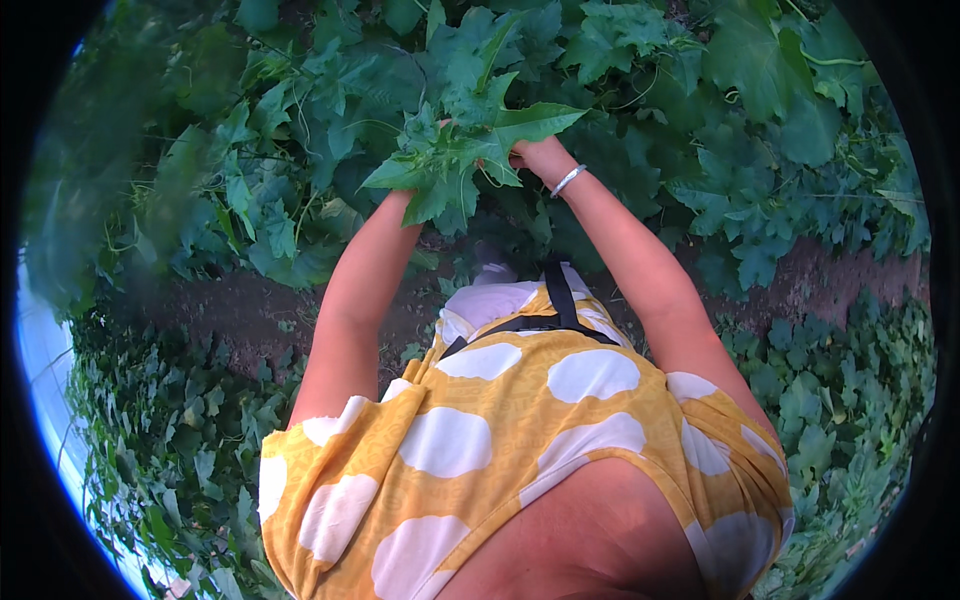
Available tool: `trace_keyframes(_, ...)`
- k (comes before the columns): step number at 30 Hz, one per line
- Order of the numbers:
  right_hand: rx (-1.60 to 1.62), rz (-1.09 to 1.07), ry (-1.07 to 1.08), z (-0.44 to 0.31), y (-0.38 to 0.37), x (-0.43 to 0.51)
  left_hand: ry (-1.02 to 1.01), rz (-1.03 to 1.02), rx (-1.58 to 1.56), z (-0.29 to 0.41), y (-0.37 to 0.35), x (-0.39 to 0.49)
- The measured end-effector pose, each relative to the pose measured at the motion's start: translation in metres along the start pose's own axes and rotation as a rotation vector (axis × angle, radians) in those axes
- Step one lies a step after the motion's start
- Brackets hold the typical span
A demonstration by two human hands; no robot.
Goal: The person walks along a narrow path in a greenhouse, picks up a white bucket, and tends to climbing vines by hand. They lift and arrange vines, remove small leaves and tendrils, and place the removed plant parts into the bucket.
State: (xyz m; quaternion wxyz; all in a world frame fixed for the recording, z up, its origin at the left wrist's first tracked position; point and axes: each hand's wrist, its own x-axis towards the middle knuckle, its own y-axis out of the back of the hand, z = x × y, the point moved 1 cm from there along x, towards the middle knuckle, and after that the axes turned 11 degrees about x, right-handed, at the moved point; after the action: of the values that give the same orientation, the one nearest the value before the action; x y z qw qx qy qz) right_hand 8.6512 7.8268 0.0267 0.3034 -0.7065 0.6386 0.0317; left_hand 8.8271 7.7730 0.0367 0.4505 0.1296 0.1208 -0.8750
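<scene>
A leafy shoot of a gourd-type vine (450,169), with pointed lobed leaves and a budded tip, stands in front of both my hands. My right hand (546,159) is at the shoot's right side, its fingers bent inward and mostly covered by a broad leaf (536,122). A silver bangle (568,181) circles that wrist. Leaves cover nearly all of my left hand (445,123); only a small bit of skin shows among them above the forearm. What the fingers of either hand grip is hidden.
Dense vine foliage (292,112) with curling tendrils rises ahead of me. Thin horizontal lines (847,196) run through the leaves at right. Bare soil (247,315) forms a strip at my feet. Behind me grows another leafy row (832,405). Pale sheeting (45,352) borders the left.
</scene>
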Motion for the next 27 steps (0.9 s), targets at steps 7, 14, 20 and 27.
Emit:
trace_keyframes(7,-0.047,-0.03,-0.018,-0.007,-0.002,0.0,-0.039,0.015,-0.004,-0.002,0.008,-0.002)
trace_keyframes(14,0.017,-0.049,-0.022,-0.023,-0.009,-0.008,-0.059,0.029,0.018,-0.011,0.011,0.004)
trace_keyframes(20,-0.368,-0.033,0.189,-0.034,-0.011,-0.005,0.106,0.036,-0.053,-0.002,0.002,-0.003)
trace_keyframes(27,-0.616,0.08,0.393,-0.043,-0.007,-0.011,0.362,0.23,-0.102,0.016,-0.006,-0.025)
